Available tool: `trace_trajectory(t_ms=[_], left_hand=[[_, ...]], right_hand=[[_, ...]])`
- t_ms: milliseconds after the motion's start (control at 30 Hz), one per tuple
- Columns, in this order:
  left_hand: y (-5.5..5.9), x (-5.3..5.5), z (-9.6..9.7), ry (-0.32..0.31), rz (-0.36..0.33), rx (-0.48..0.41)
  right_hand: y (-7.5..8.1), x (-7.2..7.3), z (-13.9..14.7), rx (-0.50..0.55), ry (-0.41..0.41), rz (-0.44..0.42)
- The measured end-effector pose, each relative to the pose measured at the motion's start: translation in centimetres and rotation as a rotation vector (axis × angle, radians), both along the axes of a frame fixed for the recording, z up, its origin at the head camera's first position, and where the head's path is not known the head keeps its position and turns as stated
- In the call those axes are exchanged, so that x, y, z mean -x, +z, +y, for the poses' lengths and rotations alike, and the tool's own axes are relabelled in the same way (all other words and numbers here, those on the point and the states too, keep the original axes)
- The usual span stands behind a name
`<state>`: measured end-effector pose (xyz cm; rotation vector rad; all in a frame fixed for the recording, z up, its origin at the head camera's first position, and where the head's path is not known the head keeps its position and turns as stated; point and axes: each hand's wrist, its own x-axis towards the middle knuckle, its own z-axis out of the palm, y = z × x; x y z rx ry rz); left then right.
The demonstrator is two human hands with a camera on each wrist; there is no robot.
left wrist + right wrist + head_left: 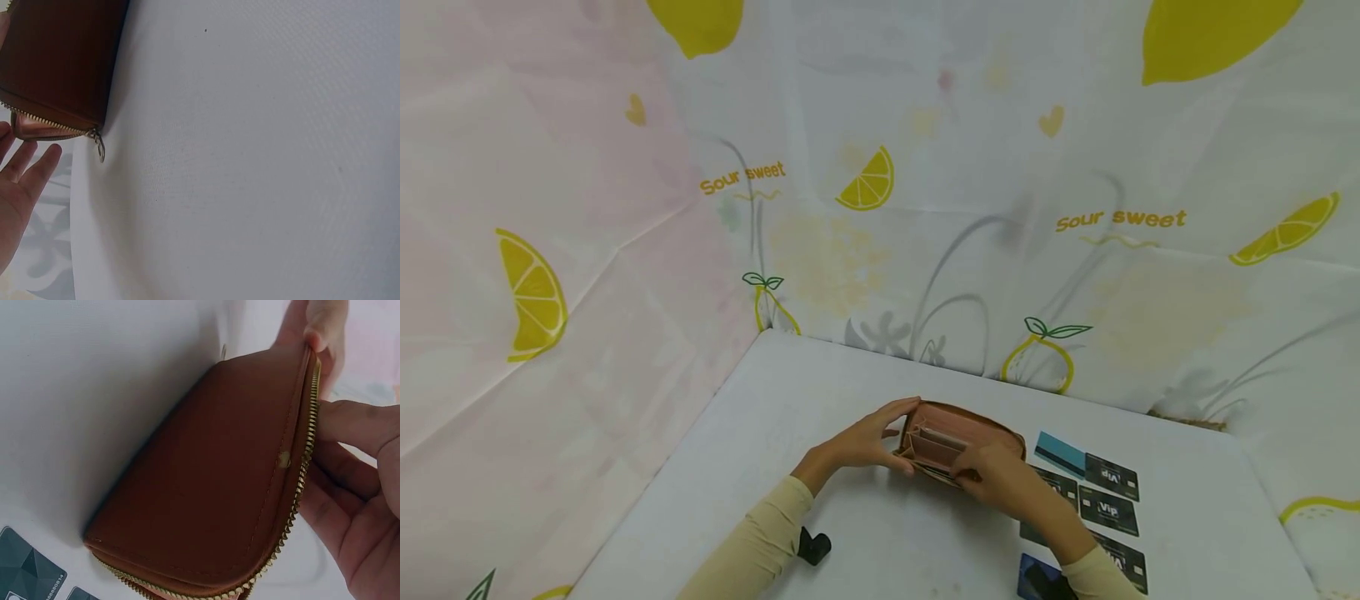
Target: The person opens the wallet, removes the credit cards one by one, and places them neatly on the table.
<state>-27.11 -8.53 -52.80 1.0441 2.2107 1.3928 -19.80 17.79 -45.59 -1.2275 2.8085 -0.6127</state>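
A brown zip-around wallet (977, 422) stands open on the white table, its pinkish inner compartments facing up. My left hand (861, 437) grips its left end, thumb at the near side and fingers round the far side. In the left wrist view, a ring-shaped zipper pull (100, 149) hangs at a corner. My right hand (1003, 479) reaches over the near edge into the opening with bent fingers. From the right wrist view, its fingers (350, 425) go behind the gold zipper teeth (303, 472); their tips are hidden, so what they touch inside cannot be told.
Several dark cards (1108, 510) marked VIP lie in rows right of the wallet, partly under my right forearm. A light-blue card (1060, 453) lies at the back of them, a dark-blue card (1030, 575) at the front. Lemon-printed sheeting (925, 250) rises behind the table (820, 375).
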Motion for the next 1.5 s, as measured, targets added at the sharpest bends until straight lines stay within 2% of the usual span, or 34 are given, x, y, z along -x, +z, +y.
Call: trace_trajectory(t_ms=[233,500,967,1100,1333,1500], left_hand=[[0.0,0.0,-0.1,0.000,0.008,0.004],[0.1,-0.1,-0.1,-0.003,0.007,-0.012],[-0.1,0.2,0.0,-0.004,-0.004,0.004],[-0.2,0.2,-0.1,-0.003,-0.008,-0.001],[-0.1,0.2,-0.1,-0.005,-0.009,0.003],[0.0,0.1,-0.1,-0.006,-0.015,0.010]], right_hand=[[0.5,-0.2,-0.9,-0.063,-0.050,-0.017],[0.2,0.2,-1.9,-0.153,-0.104,0.050],[-0.1,0.2,-2.1,-0.131,-0.064,0.077],[-0.4,0.2,-2.3,-0.144,-0.103,0.103],[-0.7,0.1,-2.9,-0.238,-0.179,0.126],[-0.6,0.0,-2.8,-0.203,-0.203,0.162]])
